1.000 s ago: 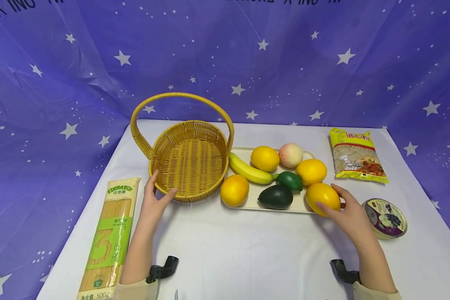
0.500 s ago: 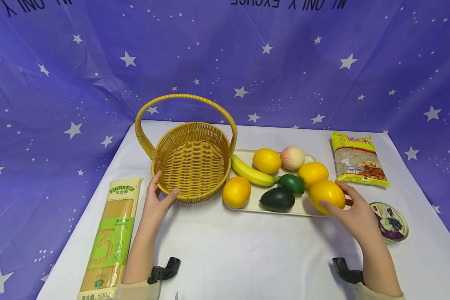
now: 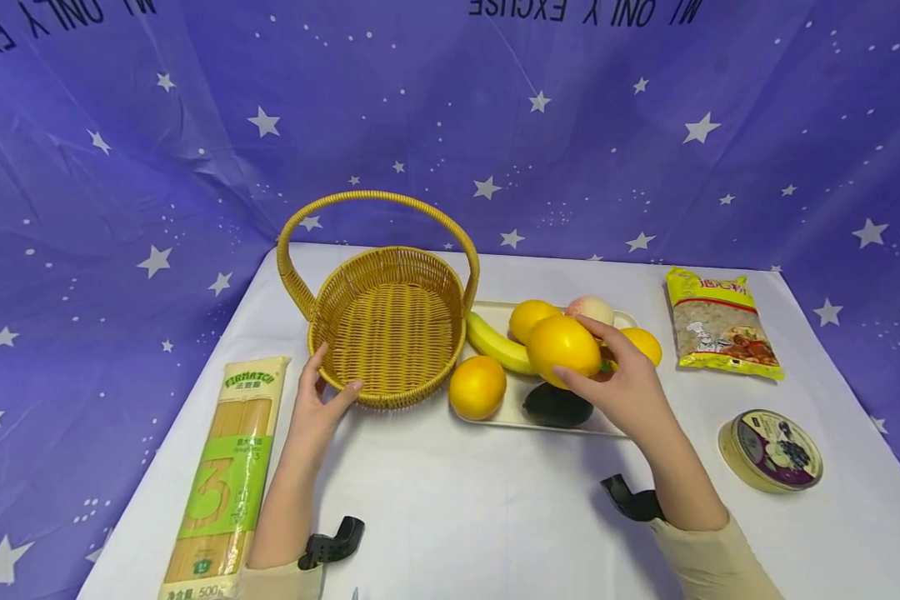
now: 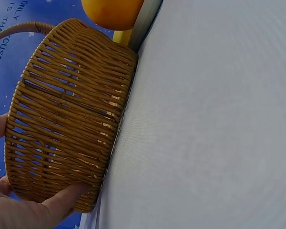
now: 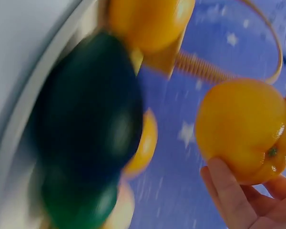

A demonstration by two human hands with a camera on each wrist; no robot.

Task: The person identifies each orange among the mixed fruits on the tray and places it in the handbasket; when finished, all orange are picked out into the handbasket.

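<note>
My right hand grips an orange by its right side, lifted over the cream tray. In the right wrist view the orange's stem spot shows between the fingers. My left hand holds the near-left side of a wicker basket, with nothing inside it. In the left wrist view the thumb presses the basket's outer wall. The tray bears another orange, a banana, a dark avocado, a peach and yellow fruits. A green fruit is mostly hidden in the head view.
A long spaghetti pack lies left of my left forearm. At the right are a yellow bag of pasta and a round tub. The basket's tall handle arches up. A starry purple cloth hangs behind the table.
My right hand has lifted the orange from the tray's right end and carried it left, over the avocado. The left hand stays at the basket. The head view has shifted slightly.
</note>
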